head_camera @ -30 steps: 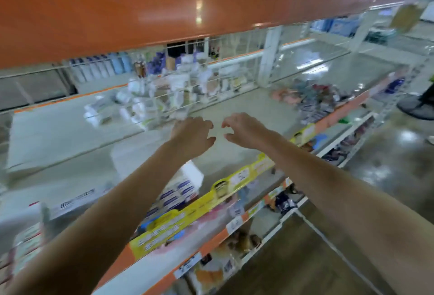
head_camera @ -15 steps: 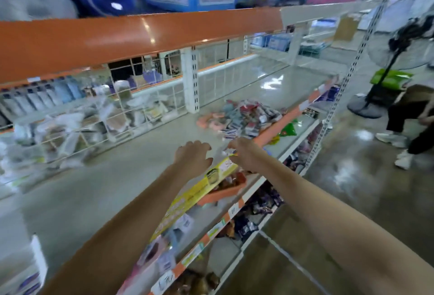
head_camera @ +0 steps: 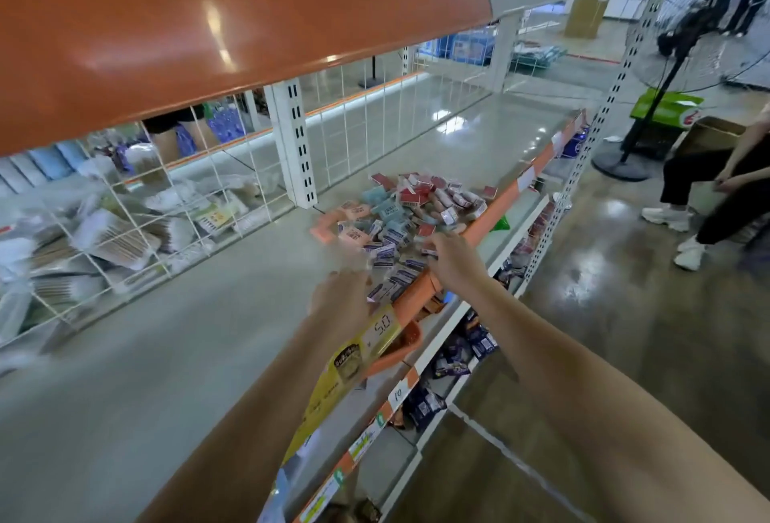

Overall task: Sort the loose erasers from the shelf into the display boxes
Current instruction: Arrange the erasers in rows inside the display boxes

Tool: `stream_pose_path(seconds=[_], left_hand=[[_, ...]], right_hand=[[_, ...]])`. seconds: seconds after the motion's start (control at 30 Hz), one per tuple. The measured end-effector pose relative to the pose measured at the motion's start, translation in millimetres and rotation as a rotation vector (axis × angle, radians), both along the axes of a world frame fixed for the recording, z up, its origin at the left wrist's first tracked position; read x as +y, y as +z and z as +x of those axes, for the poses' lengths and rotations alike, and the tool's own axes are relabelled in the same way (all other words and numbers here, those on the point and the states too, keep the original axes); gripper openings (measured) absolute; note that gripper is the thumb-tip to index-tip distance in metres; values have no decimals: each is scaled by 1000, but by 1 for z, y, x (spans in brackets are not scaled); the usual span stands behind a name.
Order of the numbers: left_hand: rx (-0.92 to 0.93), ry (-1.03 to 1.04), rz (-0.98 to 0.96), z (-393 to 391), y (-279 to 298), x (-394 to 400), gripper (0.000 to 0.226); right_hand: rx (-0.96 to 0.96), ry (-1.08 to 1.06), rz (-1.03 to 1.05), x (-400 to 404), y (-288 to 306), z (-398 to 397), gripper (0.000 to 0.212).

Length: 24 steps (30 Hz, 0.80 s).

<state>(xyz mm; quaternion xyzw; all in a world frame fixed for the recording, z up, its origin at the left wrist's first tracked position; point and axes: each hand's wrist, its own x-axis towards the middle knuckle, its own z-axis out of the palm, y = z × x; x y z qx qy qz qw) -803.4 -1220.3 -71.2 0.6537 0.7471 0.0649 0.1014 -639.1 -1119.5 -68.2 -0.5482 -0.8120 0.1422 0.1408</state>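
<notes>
A heap of loose erasers (head_camera: 406, 216) in red, blue, pink and purple wrappers lies on the grey shelf (head_camera: 175, 356), against its orange front lip. My right hand (head_camera: 456, 262) is at the heap's near right edge with its fingertips down on the erasers; whether they pinch one is hidden. Just short of the heap's near left edge, my left hand (head_camera: 341, 297) is blurred by motion, its fingers stretched toward the erasers with nothing in them. No display box is in view.
An orange upper shelf beam (head_camera: 208, 39) hangs low overhead. A white wire grid (head_camera: 137, 222) with packaged goods backs the shelf at left. Lower shelves (head_camera: 450, 356) hold more stock. A seated person (head_camera: 725, 189) and a standing fan (head_camera: 666, 64) occupy the aisle at right.
The view has swung right along the shelf and closed in on the eraser heap. Both hands have reached forward; the right one now touches the heap, and the boxes at left have left the view.
</notes>
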Motion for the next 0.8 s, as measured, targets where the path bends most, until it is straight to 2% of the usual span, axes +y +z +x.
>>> stream_pose_path(seconds=[0.13, 0.33, 0.57, 0.67, 0.8], left_hand=[[-55, 1, 37, -5, -7, 7, 43], [-213, 89, -65, -4, -6, 17, 29], [-314, 223, -33, 19, 8, 19, 14], [-411, 289, 4, 21, 8, 17, 5], [-540, 347, 6, 21, 7, 13, 23]], right_hand=[[31, -18, 22, 16, -8, -3, 19], [95, 20, 67, 26, -18, -1, 12], [255, 96, 47, 26, -18, 8, 20], [352, 97, 9, 20, -8, 9, 24], [445, 134, -80, 10, 1, 5, 25]])
